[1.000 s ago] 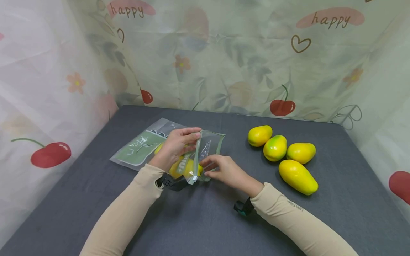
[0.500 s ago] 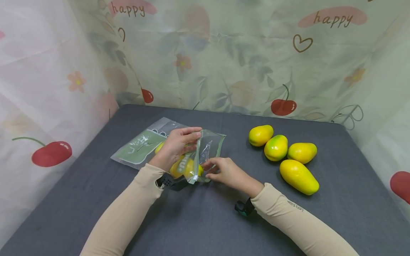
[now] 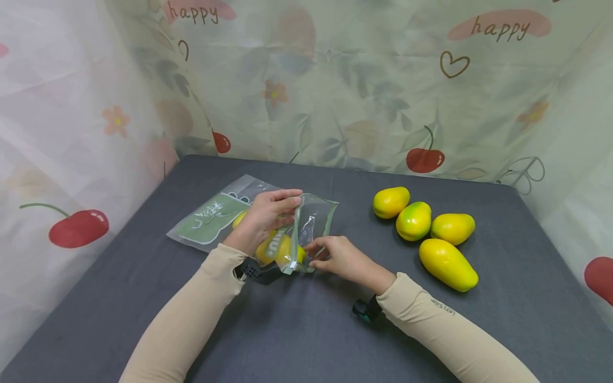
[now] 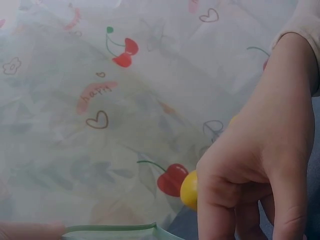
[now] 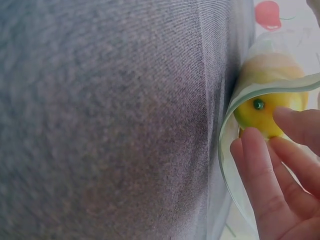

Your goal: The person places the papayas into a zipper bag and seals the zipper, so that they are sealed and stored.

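A clear zip bag point(image 3: 206, 221) with a green printed panel lies on the grey table, its mouth facing right. My left hand point(image 3: 261, 219) lies over the bag and pinches the upper edge of its mouth between thumb and fingers. Inside the bag sit yellow mangoes point(image 3: 274, 250), partly hidden by the left hand and the print. My right hand point(image 3: 341, 259) is at the bag's mouth, fingers bent and apart. In the right wrist view its fingertips lie within the opening, close to the stem end of a mango point(image 5: 262, 112), with no grip on it visible.
Several loose yellow mangoes point(image 3: 447, 264) lie grouped on the right of the grey table point(image 3: 306, 330), one with a green patch. Patterned curtains point(image 3: 335, 90) stand behind the table and at both sides. A dark wrist camera sits on each wrist.
The right hand has shifted very slightly to the right at the bag's mouth. The left hand keeps its hold; the head view has moved a little.
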Available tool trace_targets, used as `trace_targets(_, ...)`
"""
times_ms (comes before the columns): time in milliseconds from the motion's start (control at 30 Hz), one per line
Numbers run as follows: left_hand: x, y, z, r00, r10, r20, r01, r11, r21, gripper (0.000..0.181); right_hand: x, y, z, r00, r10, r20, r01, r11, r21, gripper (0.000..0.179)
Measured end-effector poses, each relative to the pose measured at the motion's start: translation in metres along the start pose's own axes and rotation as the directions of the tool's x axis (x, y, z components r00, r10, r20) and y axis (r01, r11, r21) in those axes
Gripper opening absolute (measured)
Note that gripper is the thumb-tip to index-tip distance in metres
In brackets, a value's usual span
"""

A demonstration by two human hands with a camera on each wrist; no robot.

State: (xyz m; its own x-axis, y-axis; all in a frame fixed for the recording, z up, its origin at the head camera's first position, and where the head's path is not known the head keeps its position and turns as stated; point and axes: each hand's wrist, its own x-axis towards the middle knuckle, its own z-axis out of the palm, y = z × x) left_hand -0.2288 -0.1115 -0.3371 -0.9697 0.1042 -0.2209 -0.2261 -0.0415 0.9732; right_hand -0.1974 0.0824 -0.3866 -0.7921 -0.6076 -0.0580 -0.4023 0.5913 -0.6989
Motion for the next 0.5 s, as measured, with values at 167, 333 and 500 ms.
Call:
trace_targets(167,-0.0011,0.0013,-0.0005,1.0,0.001,0.003,-0.001,1.0,0.0,0.035,0.0,0.0004,-0.0006,1.0,0.02,0.008,-0.02,1.0,-0.003,0.033)
trace_targets(333,-0.0013,0.0012,-0.001,1.0,0.0,0.004,0.0,1.0,0.007,0.035,-0.0016,-0.0001,-0.0029,0.999,0.041,0.017,-0.041,0.999,0.007,0.034)
trace_targets(500,-0.0012,0.0008,-0.0015,1.0,0.004,0.005,-0.004,1.0,0.008,0.036,-0.0047,0.0017,-0.0085,0.997,0.067,0.024,-0.068,0.998,0.015,0.035)
